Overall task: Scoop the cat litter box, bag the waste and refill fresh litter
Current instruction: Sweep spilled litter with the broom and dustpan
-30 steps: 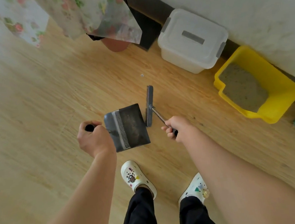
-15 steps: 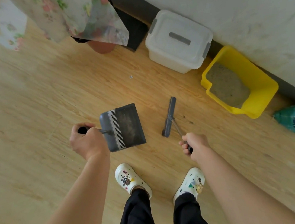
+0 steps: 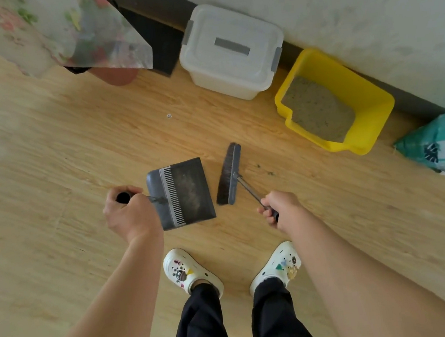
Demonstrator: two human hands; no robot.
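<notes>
We hold dustpan (image 3: 185, 192) and brush (image 3: 229, 174) near the litter box (image 3: 369, 107).

Our left hand (image 3: 129, 215) grips the dustpan's black handle, fingers curled round it; the pan carries a film of dust. Our right hand (image 3: 281, 208) grips the brush's thin handle; the brush head sits just right of the pan, apart from it. A few dark specks (image 3: 270, 174) lie on the floor (image 3: 48, 160) beside the brush. The yellow litter box stands against the wall (image 3: 335, 3), litter (image 3: 317, 107) inside, between a white lidded tub (image 3: 233, 53) and a teal bag (image 3: 440, 143). We cannot tell whether pan or bristles touch the floor.
</notes>
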